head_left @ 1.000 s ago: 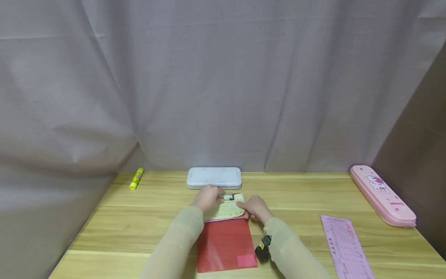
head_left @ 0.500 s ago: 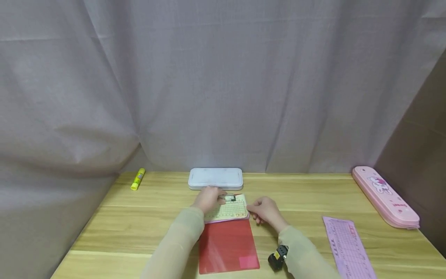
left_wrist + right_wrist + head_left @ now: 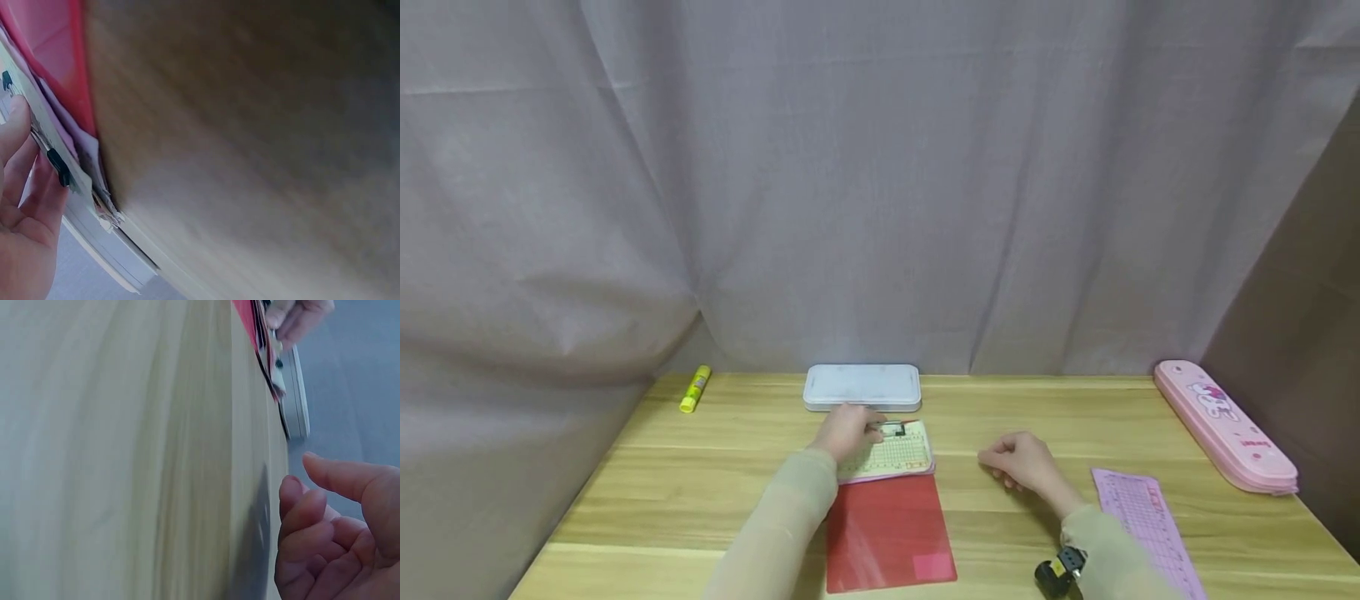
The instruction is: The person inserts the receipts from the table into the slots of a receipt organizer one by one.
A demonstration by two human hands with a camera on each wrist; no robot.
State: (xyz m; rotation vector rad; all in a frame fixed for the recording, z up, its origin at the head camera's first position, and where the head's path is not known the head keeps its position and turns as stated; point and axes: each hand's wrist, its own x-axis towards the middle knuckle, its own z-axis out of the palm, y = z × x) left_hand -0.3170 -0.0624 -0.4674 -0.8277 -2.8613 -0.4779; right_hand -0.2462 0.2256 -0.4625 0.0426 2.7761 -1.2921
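Note:
A red clipboard lies on the table, with yellow and pink gridded paper slips at its far end. My left hand pinches the metal clip there, above the slips. In the left wrist view the thumb rests on the clip near its dark tip, the other fingers behind it, and the slips stick out past the board's edge. Right of the clipboard, my right hand hovers over the table. Its fingers are loosely curled, the thumb apart, with nothing held.
Behind the clipboard stands a white case. A yellow glue stick lies at the back left. On the right are a purple printed slip and a pink pencil case. A grey curtain hangs behind the table.
My right hand has let go of the slips' right edge and moved off to the right. The left hand stays on the clip.

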